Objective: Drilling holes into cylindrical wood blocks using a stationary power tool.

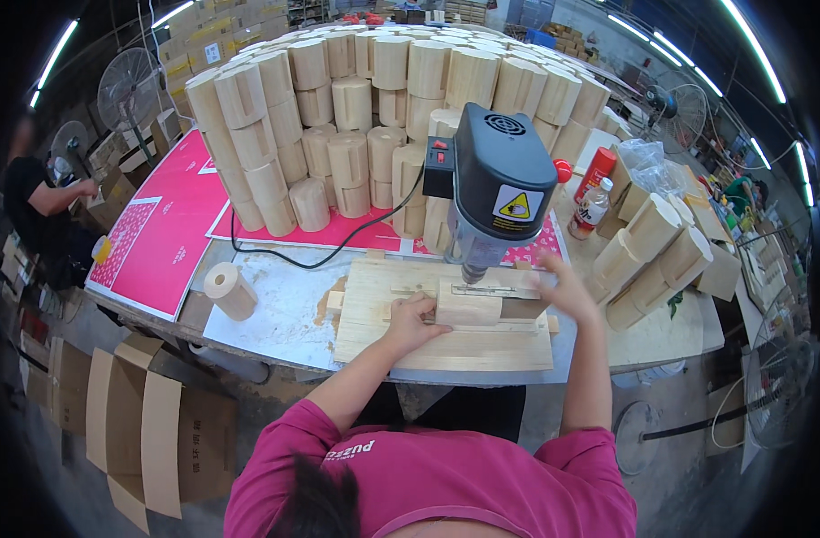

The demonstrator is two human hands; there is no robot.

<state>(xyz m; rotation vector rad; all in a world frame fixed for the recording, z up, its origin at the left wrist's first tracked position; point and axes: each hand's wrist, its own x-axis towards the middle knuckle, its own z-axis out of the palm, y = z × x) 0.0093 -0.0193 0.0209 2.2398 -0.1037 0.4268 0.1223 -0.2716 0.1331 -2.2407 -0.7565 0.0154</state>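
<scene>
A small dark drill press [504,170] stands over a flat wooden board [374,336] on the table. Under its chuck [473,272] a pale wooden cylinder [468,305] lies on its side in a wooden holder. My left hand [412,325] grips the cylinder's left end, thumb along the near side. At the holder's right end, beside the drill head, my right hand [567,287] is raised with fingers apart; I see nothing in it. A red knob [562,170] sticks out from the press's right side.
Stacked wooden cylinders [351,103] rise behind the press; one stands alone [231,291] at left. More pieces [656,260], a red can [598,170] and a bottle [591,211] stand at right. A black cable [316,265] crosses the table. An open carton [163,430] sits on the floor.
</scene>
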